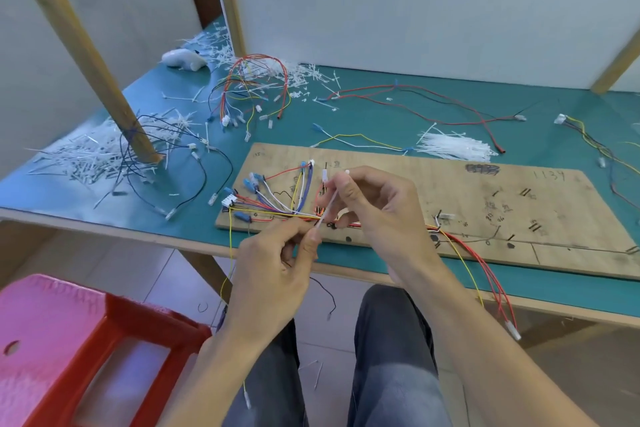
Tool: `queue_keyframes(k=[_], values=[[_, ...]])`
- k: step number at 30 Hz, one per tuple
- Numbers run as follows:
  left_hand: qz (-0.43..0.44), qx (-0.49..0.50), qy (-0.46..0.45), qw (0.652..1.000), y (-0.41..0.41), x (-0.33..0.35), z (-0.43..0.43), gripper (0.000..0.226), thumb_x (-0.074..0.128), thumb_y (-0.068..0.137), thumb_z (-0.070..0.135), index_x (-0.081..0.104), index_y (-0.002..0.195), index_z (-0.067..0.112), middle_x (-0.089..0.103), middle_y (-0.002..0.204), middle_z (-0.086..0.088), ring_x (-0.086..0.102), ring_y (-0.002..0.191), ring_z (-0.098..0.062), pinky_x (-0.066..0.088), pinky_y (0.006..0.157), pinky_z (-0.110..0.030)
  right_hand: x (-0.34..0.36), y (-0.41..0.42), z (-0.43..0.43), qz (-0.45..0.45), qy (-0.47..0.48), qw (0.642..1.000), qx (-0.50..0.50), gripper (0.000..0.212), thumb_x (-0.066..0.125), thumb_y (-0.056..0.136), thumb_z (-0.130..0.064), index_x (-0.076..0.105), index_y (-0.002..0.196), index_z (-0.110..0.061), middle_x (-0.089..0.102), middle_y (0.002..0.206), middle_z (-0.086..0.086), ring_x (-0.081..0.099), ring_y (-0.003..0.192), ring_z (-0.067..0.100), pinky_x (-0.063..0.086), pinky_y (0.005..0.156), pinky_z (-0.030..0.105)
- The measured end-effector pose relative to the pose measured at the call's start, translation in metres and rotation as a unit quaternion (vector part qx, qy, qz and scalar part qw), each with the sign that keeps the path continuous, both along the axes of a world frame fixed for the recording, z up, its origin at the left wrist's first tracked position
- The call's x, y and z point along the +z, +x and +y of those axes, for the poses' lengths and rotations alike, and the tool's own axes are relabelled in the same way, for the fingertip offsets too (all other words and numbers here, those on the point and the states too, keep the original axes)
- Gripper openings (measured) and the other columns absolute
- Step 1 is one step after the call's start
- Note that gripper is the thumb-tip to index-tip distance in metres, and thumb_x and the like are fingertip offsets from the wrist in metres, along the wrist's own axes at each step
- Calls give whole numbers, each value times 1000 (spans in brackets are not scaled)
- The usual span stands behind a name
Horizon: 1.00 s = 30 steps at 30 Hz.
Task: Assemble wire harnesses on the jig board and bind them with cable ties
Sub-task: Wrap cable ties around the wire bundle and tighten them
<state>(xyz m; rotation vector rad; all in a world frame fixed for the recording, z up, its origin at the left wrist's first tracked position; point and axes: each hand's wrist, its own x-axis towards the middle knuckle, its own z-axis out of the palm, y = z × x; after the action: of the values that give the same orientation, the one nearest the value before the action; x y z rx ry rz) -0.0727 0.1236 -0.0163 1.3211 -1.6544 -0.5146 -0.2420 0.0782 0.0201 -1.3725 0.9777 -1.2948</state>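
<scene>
A wooden jig board (450,184) lies on the green table. Coloured wires (277,199) fan out over its left part from white and blue connectors and merge into a bundle running right along its front edge. Both hands hold one white cable tie (327,210) slanting over that bundle. My left hand (277,264) pinches its lower end at the board's front edge. My right hand (374,205) pinches its upper end near the head. Red and yellow wires (491,284) hang off the table's front edge.
A heap of fresh cable ties (453,146) lies behind the board. Cut tie ends (93,156) litter the left side around a slanted wooden post (86,56). Finished harnesses (252,90) and loose wires (433,104) lie at the back. A red plastic stool (69,350) stands at lower left.
</scene>
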Motion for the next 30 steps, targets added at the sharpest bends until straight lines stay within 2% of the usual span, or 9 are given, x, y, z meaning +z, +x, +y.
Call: queue_keyframes(k=[3, 6, 9, 11, 14, 19, 23, 27, 30], values=[[-2, 11, -46, 999, 3, 9, 0, 14, 64, 102, 42, 74, 99, 33, 66, 89, 24, 59, 80, -4, 40, 66, -10, 2, 0, 1, -67, 5, 997, -30, 26, 62, 106, -24, 75, 98, -3, 76, 86, 17, 70, 69, 26, 57, 61, 33], [19, 143, -49, 988, 32, -2, 5, 11, 63, 103, 41, 68, 97, 32, 68, 88, 15, 63, 81, -10, 45, 68, -19, 6, -6, 4, -92, 26, 994, -46, 24, 62, 106, -24, 79, 93, -12, 77, 87, 18, 70, 71, 24, 58, 61, 30], [-25, 281, 60, 957, 67, -28, 19, 11, 73, 91, 30, 62, 92, 28, 65, 77, 13, 62, 74, -4, 48, 67, -31, 6, -10, 10, -62, 52, 997, -9, 25, 64, 105, -29, 79, 91, -14, 77, 86, 17, 72, 74, 29, 59, 62, 29], [-75, 245, 141, 956, 75, -45, 29, 13, 78, 88, 33, 66, 92, 29, 67, 74, 15, 65, 71, -1, 50, 66, -27, 4, -6, 17, -19, 69, 997, 28, 27, 63, 105, -28, 77, 91, -11, 78, 87, 13, 76, 79, 29, 60, 64, 29], [-61, 171, 162, 970, 73, -52, 33, 10, 78, 91, 24, 70, 88, 30, 71, 70, 20, 68, 71, 0, 46, 63, -10, -3, 7, 28, 57, 91, 990, 87, 26, 63, 105, -27, 77, 92, -10, 80, 92, 6, 78, 85, 25, 61, 68, 27], [-65, 202, 151, 966, 81, -49, 19, 15, 75, 93, 34, 65, 95, 23, 70, 64, 12, 66, 62, -6, 58, 69, -38, -12, 18, 38, 159, 99, 976, 113, 22, 65, 104, -27, 80, 97, -12, 80, 89, -1, 76, 88, 13, 63, 73, 28], [-60, 133, 195, 970, 95, -43, 21, 12, 76, 92, 34, 73, 103, 32, 72, 66, 14, 64, 61, -5, 53, 64, -28, -18, 25, 43, 160, 115, 975, 107, 21, 65, 104, -29, 80, 100, -16, 80, 92, 0, 76, 89, 9, 64, 75, 34], [-72, 80, 214, 971, 99, -40, 22, 12, 75, 94, 32, 77, 82, 33, 69, 66, 3, 58, 60, -14, 56, 67, -43, -24, 35, 42, 222, 106, 966, 81, 24, 64, 104, -35, 76, 88, -22, 79, 83, -3, 74, 76, 6, 60, 81, 36], [12, 72, 226, 972, 100, -30, 22, 16, 74, 95, 31, 80, 82, 24, 65, 64, 2, 53, 57, -11, 48, 55, -25, -27, 40, 46, 276, 71, 955, 84, 25, 64, 104, -37, 74, 87, -23, 78, 79, -7, 71, 75, 4, 56, 75, 24]])
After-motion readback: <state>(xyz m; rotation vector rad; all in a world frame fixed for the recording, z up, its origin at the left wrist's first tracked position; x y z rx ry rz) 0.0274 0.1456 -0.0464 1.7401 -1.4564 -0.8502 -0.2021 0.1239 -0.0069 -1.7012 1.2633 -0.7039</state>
